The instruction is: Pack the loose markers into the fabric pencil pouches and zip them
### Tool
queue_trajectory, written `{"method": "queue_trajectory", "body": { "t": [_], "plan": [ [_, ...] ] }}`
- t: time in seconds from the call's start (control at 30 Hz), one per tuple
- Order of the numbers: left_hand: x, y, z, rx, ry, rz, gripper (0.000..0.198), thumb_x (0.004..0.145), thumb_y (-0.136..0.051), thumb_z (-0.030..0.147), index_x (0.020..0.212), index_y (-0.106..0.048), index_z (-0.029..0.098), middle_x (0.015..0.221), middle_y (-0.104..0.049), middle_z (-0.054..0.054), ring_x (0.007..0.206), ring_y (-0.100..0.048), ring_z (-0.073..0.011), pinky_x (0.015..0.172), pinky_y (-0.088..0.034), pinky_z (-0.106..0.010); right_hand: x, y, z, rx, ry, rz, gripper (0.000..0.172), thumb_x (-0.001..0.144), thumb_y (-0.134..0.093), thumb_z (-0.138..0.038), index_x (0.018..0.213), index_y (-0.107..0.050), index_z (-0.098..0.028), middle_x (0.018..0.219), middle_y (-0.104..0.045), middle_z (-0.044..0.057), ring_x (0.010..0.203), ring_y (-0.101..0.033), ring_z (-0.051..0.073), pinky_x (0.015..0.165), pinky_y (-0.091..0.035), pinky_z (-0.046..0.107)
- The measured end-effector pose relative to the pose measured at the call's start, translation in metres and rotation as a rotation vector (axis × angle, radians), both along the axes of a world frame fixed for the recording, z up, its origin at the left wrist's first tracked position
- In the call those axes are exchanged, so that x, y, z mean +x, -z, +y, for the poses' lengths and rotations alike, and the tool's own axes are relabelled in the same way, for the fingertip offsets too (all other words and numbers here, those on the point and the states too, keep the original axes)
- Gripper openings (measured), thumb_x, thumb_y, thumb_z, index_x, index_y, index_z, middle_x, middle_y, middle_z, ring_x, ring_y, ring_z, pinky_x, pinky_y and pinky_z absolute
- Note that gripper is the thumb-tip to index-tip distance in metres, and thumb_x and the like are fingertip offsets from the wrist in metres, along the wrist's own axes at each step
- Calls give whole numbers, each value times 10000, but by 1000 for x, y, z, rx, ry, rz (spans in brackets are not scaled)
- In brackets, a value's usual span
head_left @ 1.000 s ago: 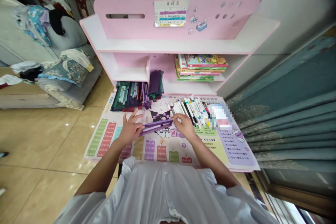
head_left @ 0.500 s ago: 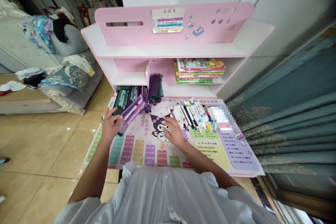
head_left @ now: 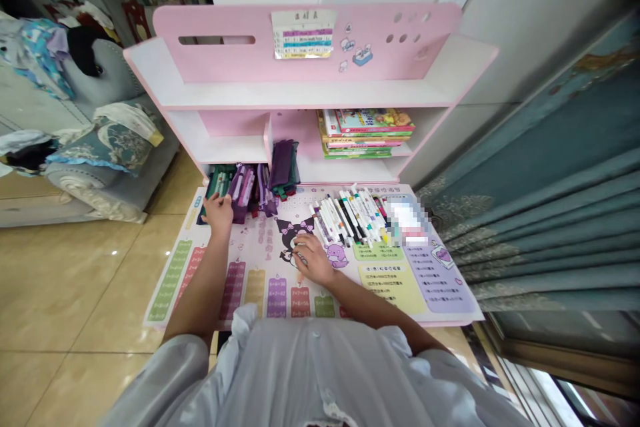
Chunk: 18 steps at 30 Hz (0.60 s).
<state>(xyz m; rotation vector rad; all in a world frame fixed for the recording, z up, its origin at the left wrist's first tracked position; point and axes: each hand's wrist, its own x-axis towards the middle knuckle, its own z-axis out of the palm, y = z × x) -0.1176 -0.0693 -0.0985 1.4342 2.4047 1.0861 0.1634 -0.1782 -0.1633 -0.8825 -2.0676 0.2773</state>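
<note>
My left hand [head_left: 219, 212] rests at the near ends of the filled pencil pouches, its fingers touching a purple pouch [head_left: 243, 192] and a dark green pouch [head_left: 219, 181]. Pens show through both pouches. My right hand [head_left: 313, 259] hovers or lies over the cartoon figure on the desk mat, fingers apart and holding nothing. Beyond it, to the right, many white and black markers [head_left: 350, 215] lie side by side in a loose row. Folded purple and green pouches [head_left: 284, 167] are stacked against the shelf divider.
A pink and white shelf unit [head_left: 310, 95] stands at the back of the desk, with stacked books [head_left: 367, 133] in it. A blurred-out item [head_left: 407, 220] lies right of the markers. A sofa with clothes [head_left: 100, 133] is at left, a teal curtain [head_left: 540, 213] at right.
The purple pouch that was tilted in my left hand now lies among the other pouches, next to the green one. My left hand has moved forward with it. The whole view has shifted slightly.
</note>
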Motion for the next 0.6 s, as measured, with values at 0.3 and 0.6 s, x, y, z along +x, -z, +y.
{"method": "queue_trajectory", "body": {
  "t": [0.3, 0.6],
  "plan": [
    [22, -10, 1, -98, -36, -52, 288, 895, -462, 324, 780, -699, 207, 1403, -551, -76, 1455, -253, -348, 1128, -150, -713, -1, 2, 2, -10, 4, 1, 112, 881, -526, -169, 871, -631, -208, 1008, -653, 97, 1087, -583, 248, 921, -520, 477],
    [38, -11, 24, -97, -56, 69, 297, 901, -445, 316, 895, -708, 176, 1434, -500, -138, 1465, -206, -366, 1144, -96, -700, -1, 6, 2, -19, 1, -12, 118, 885, -526, -179, 879, -640, -209, 1003, -657, 94, 1074, -588, 246, 922, -527, 471]
  ]
}}
